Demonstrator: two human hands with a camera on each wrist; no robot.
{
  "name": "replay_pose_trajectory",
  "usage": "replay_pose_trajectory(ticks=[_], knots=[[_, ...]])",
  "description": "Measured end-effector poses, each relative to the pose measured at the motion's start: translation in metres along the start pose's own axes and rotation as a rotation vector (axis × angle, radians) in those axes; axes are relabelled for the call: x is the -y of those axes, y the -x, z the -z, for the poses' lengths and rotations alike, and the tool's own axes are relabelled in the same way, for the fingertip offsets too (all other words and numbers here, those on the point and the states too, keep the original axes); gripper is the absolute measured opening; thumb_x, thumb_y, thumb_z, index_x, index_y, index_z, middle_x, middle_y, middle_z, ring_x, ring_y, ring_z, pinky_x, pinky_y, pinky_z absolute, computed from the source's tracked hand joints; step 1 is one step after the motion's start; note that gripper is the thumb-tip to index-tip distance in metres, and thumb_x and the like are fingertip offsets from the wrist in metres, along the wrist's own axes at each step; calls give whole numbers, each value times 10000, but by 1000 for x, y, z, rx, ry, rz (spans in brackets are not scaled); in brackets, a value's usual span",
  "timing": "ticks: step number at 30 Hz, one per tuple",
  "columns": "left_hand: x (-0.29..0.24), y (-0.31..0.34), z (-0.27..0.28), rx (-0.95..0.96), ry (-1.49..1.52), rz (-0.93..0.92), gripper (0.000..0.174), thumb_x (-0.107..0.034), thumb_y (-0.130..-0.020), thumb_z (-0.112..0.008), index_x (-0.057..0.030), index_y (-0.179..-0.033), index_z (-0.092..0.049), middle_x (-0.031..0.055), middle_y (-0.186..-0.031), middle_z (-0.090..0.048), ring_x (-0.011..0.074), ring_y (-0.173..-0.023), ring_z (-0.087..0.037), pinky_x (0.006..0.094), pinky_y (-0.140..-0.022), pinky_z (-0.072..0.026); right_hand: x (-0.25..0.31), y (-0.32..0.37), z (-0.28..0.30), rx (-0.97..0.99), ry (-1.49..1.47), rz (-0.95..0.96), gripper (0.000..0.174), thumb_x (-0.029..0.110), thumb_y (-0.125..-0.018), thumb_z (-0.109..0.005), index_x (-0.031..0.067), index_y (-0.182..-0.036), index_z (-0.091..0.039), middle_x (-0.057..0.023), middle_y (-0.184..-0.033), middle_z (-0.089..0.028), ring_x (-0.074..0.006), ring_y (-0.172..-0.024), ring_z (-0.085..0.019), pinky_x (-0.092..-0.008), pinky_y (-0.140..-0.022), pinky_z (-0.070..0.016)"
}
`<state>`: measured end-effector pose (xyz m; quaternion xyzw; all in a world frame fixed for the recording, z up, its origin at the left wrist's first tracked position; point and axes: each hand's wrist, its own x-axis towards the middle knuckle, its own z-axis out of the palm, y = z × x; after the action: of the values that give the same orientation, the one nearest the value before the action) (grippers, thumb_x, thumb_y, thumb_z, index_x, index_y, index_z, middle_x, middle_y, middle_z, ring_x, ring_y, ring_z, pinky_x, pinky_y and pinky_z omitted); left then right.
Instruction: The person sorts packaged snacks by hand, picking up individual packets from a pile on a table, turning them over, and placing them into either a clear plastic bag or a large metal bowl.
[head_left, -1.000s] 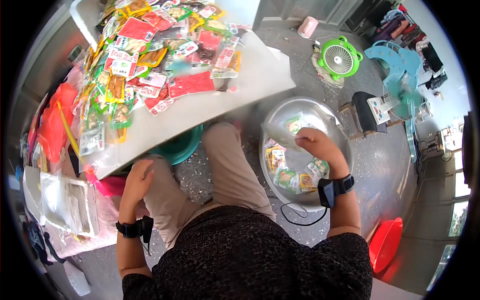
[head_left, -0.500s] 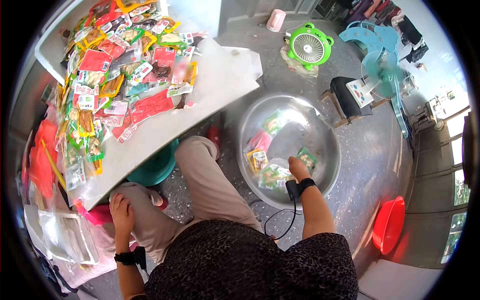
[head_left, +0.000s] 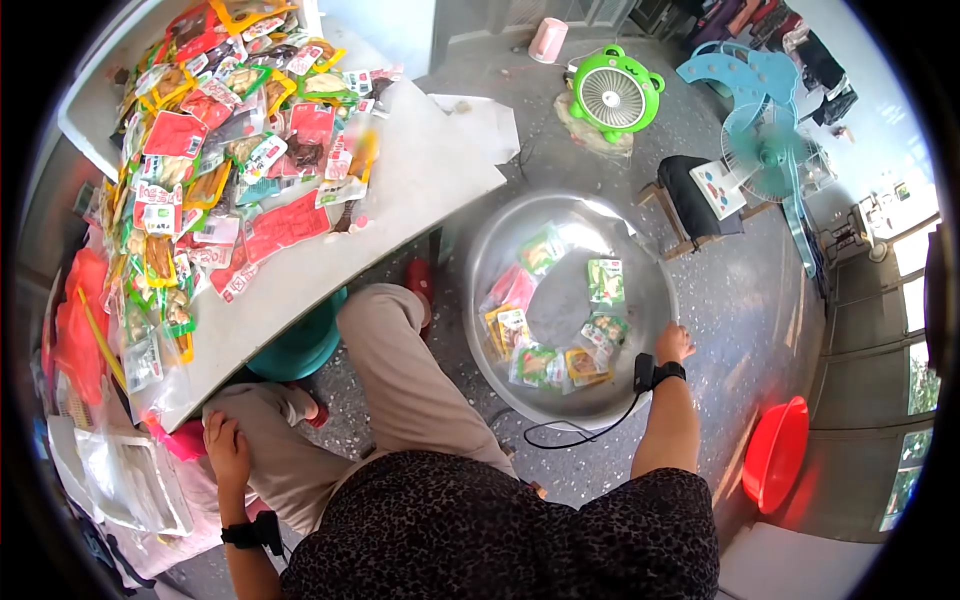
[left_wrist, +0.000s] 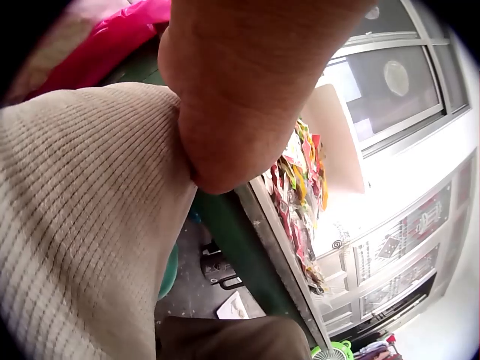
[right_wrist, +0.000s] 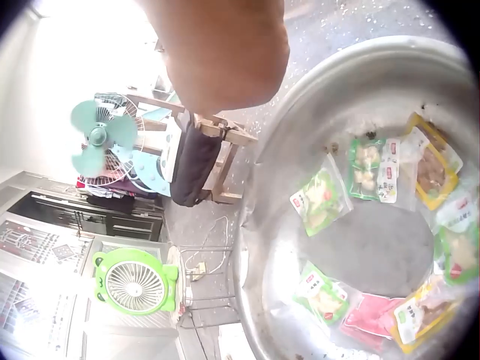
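Head view: seven packets [head_left: 605,281] inside one metal basin [head_left: 562,305].

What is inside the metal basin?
Green packets, yellow packets and a pink packet lie around the bare middle of the basin. Some overlap, so their covered parts cannot be seen, nor can anything beneath them.

Right hand [right_wrist: 221,56] cropped by its wrist view's top, teal basin [head_left: 310,347] partly hidden by table [head_left: 430,170]; packet lettering [head_left: 512,326] illegibly small

Seemingly a home — clothes [head_left: 824,66], fan [head_left: 612,98]
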<state>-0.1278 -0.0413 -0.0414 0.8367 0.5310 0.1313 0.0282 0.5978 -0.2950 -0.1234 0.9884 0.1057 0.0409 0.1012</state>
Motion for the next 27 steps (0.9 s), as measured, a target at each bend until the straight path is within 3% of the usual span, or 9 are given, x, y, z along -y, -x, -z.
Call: replay_pose_trajectory(ticks=[4,6,8,10,12,16,20,22,27], knots=[[12,4,-1,-51,140,48,207,-3,-671,-480,5,-876,-507,184,-1029,-457,342,-1002,-418,394,-869,-324,26,21,4,106,-80,54,219,117,-741,-436,155,-926,-547,-62,-1043,-512,-223,-1004,-461,-444,-828,-306],[22,7,0,-100,156,107,199,-2,-687,-482,10,-884,-502,187,-1026,-463,342,-987,-428,392,-857,-337,53,32,9,62,-192,184,198,111,-725,-433,141,-883,-550,-61,-984,-529,-232,-961,-478,-439,-798,-327],[35,15,5,-173,143,159,193,-2,-696,-485,10,-889,-501,185,-1016,-472,339,-972,-438,393,-847,-346,90,43,13,26,-314,345,180,106,-710,-430,126,-840,-553,-61,-926,-546,-241,-918,-494,-435,-767,-348],[50,21,15,-281,93,206,191,-2,-699,-492,6,-890,-503,179,-1001,-483,334,-958,-447,396,-837,-351,136,66,36,29,-413,500,168,104,-727,-408,81,-824,-544,-119,-879,-556,-303,-860,-512,-421,-717,-392],[67,29,31,-421,-62,229,204,-17,-688,-509,-2,-892,-506,174,-968,-494,334,-925,-460,398,-817,-364,176,84,39,-30,-723,768,148,55,-709,-437,39,-823,-530,-145,-861,-551,-325,-833,-511,-388,-728,-402],[90,47,78,-555,-312,426,255,-56,-654,-537,-8,-903,-506,174,-962,-489,339,-924,-446,410,-816,-359,255,157,97,15,-983,1203,146,-9,-685,-457,-16,-826,-493,-182,-854,-522,-328,-813,-496,-362,-727,-401],[128,74,106,-582,-534,674,403,-129,-654,-550,-27,-1033,-459,156,-1057,-448,313,-1007,-405,416,-834,-340,293,238,149,111,-1044,1520,187,-15,-693,-454,-25,-879,-472,-198,-919,-499,-349,-872,-474,-381,-778,-380],[153,91,114,-567,-542,775,435,-155,-660,-549,-40,-1066,-445,147,-1081,-439,304,-1029,-394,415,-837,-337,302,268,158,69,-1079,1674,213,-17,-688,-463,-20,-901,-462,-202,-943,-489,-360,-897,-462,-401,-790,-372],[190,106,128,-462,-473,989,447,-234,-699,-530,-79,-1108,-436,128,-1087,-458,289,-1021,-419,411,-829,-346,317,307,157,72,-1049,1824,218,1,-673,-485,1,-891,-476,-189,-943,-493,-352,-887,-460,-413,-777,-360]])
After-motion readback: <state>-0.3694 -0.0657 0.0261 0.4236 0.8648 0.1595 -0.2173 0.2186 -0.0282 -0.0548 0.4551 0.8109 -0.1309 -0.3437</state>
